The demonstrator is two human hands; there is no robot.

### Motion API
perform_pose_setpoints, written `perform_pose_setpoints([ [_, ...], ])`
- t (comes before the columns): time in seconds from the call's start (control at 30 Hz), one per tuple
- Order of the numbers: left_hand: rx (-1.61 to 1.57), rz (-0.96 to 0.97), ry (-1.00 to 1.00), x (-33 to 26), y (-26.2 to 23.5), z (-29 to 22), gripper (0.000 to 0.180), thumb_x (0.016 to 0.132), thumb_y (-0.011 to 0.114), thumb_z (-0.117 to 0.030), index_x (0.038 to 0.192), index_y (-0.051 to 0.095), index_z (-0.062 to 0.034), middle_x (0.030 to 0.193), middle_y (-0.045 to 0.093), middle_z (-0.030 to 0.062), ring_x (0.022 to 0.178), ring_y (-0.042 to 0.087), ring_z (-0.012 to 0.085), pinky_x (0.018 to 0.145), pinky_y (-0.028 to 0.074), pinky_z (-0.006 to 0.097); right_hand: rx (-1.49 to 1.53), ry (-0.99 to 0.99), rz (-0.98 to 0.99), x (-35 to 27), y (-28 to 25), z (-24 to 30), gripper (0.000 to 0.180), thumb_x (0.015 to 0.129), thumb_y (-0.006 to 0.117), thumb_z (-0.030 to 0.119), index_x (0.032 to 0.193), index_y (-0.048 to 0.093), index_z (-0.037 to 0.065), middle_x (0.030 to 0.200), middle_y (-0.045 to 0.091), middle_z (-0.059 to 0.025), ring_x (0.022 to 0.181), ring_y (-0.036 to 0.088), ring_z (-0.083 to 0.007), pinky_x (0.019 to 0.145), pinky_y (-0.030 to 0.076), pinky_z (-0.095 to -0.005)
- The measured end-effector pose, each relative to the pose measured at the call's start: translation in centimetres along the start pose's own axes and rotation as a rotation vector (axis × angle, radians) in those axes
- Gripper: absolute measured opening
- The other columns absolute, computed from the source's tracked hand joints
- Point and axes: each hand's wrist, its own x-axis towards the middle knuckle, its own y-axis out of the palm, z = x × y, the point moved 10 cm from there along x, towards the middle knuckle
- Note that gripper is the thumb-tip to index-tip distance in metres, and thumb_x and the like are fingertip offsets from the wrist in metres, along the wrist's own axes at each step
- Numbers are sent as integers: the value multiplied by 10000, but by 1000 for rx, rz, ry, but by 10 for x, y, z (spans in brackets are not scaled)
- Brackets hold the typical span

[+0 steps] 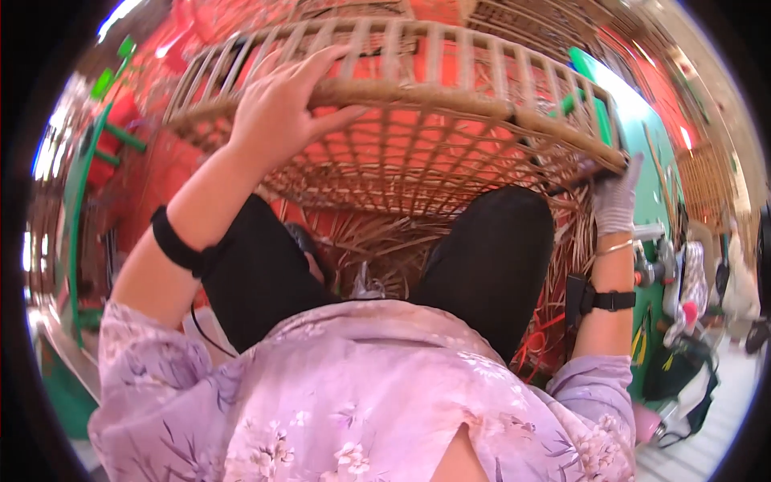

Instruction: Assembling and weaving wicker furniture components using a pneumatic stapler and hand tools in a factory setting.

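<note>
a woven cane piece, tan to mid-brown, spans the upper middle of the frame, wide from left to right. its thick rounded rail bows from the upper left toward the right, ending in a dark corner, with a narrow dark band partway along the right half. beyond that rail, a row of pale flat slats runs up to a thinner outer rail near the top edge, with clear gaps between them. below the thick rail hangs an open lattice of thin crossing strands, roughly diamond-shaped in its openings, reaching down toward the centre.
</note>
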Motion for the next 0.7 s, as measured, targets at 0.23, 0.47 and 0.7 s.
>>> perform_pose_setpoints([
  [0.23, -127, 34, -15, 0, -1, 34, 520, 833, 660, -482, 1249, 573, -183, 1028, 674, 157, 1000, 612, 331, 996, 393, 452, -12, -106, -305, -2, 34, 20, 436, 869, 526, 557, 825, 491, 125, 715, 536, -61, 577, 498, -151, 515, 408, -299],
  [0.47, -246, 75, -269, -10, -40, 133, 588, 843, 688, -469, 1305, 538, -136, 1040, 649, 144, 1008, 610, 274, 896, 463, 407, -120, -448, -73, 18, 177, 131, 376, 863, 596, 428, 984, 499, 86, 853, 534, -87, 717, 558, -210, 621, 505, -350],
  [0.7, -368, -95, -409, -71, -33, 207, 465, 872, 698, -339, 1262, 592, -108, 1011, 668, 95, 870, 624, 165, 756, 505, 316, -424, -759, 216, -94, 354, 213, 406, 873, 595, 463, 1019, 627, 85, 948, 648, -117, 780, 616, -244, 644, 513, -360],
])
